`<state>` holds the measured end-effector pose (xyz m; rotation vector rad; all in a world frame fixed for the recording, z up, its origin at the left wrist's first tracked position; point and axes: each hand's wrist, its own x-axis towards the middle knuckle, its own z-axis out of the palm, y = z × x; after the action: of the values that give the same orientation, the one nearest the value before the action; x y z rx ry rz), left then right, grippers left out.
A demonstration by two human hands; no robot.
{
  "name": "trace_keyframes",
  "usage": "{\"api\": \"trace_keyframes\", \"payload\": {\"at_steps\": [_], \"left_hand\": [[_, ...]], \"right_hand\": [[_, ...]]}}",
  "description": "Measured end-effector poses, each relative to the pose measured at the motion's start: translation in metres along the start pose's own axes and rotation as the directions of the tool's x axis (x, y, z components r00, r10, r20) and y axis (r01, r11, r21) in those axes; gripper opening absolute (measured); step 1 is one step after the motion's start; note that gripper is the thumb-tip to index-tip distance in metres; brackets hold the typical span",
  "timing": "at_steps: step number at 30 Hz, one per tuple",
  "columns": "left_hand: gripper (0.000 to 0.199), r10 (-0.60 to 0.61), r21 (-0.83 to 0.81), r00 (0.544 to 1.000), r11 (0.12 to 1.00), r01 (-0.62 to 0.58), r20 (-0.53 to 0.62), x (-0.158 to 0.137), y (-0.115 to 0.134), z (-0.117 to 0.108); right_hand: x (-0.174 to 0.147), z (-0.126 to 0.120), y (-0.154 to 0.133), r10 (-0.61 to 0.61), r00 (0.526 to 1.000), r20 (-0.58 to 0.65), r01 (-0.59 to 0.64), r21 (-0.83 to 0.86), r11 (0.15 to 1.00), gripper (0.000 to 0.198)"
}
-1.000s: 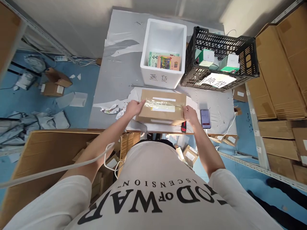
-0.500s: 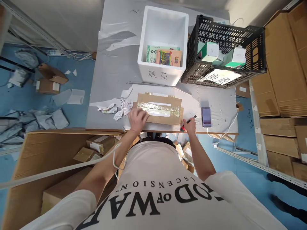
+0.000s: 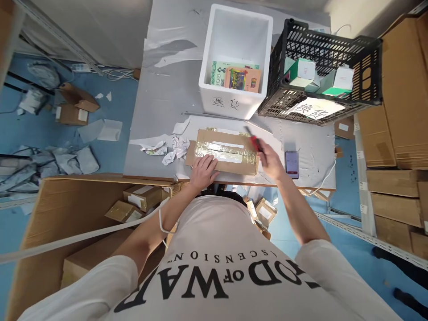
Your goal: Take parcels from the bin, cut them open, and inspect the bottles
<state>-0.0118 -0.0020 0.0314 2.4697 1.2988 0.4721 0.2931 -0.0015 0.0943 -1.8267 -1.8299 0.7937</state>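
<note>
A taped cardboard box [image 3: 230, 167] lies flat near the front edge of the table, with shiny tape and pale label strips across its top. My left hand [image 3: 203, 171] rests on the box's front left part, fingers stretched out over the top. In my right hand [image 3: 271, 161] is a red and black utility knife [image 3: 256, 143], held at the box's right end with its dark tip pointing up and away. Whether the blade touches the box I cannot tell. Crumpled paper [image 3: 177, 149] lies left of the box.
Behind the box stand a white foam bin [image 3: 219, 100] with colourful packets inside and a black plastic crate [image 3: 364, 89] holding green-and-white boxes. A phone [image 3: 292, 165] on a cable lies to the right. A large open carton [image 3: 47, 214] with parcels stands at lower left.
My right hand has lifted the knife from the table's front edge up to the box's right end. My left hand has slid from the box's left corner further onto its top.
</note>
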Motion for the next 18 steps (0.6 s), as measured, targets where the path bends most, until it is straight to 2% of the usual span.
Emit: {"api": "trace_keyframes", "payload": {"at_steps": [1, 3, 5, 7, 13, 16, 18], "left_hand": [[0.050, -0.003, -0.009, 1.000, 1.000, 0.003, 0.004, 0.000, 0.000, 0.001], [0.049, 0.003, -0.016, 1.000, 1.000, -0.003, 0.009, 0.001, -0.001, 0.001], [0.048, 0.012, -0.009, 1.000, 1.000, -0.012, 0.004, 0.001, -0.001, 0.002], [0.048, 0.015, -0.012, 1.000, 1.000, -0.015, -0.007, 0.001, -0.002, 0.002], [0.046, -0.008, -0.049, 1.000, 0.999, 0.006, -0.023, 0.002, -0.004, 0.006], [0.046, 0.000, -0.019, 1.000, 1.000, 0.000, -0.012, 0.002, -0.005, 0.007], [0.046, 0.014, 0.002, 1.000, 1.000, -0.014, 0.000, 0.002, -0.006, 0.008]], "right_hand": [[0.011, -0.002, -0.017, -0.145, 0.981, 0.130, 0.150, -0.033, 0.988, 0.054], [0.034, 0.003, -0.048, -0.311, 0.889, 0.337, 0.358, -0.086, 0.930, 0.053], [0.055, 0.016, -0.067, -0.376, 0.808, 0.454, 0.476, -0.126, 0.871, 0.054], [0.069, 0.029, -0.076, -0.381, 0.765, 0.519, 0.536, -0.186, 0.823, 0.056], [0.072, 0.043, -0.090, -0.313, 0.727, 0.611, 0.619, -0.386, 0.684, 0.059], [0.066, 0.044, -0.104, -0.257, 0.739, 0.623, 0.609, -0.453, 0.651, 0.058], [0.062, 0.039, -0.106, -0.222, 0.758, 0.613, 0.575, -0.469, 0.670, 0.056]]}}
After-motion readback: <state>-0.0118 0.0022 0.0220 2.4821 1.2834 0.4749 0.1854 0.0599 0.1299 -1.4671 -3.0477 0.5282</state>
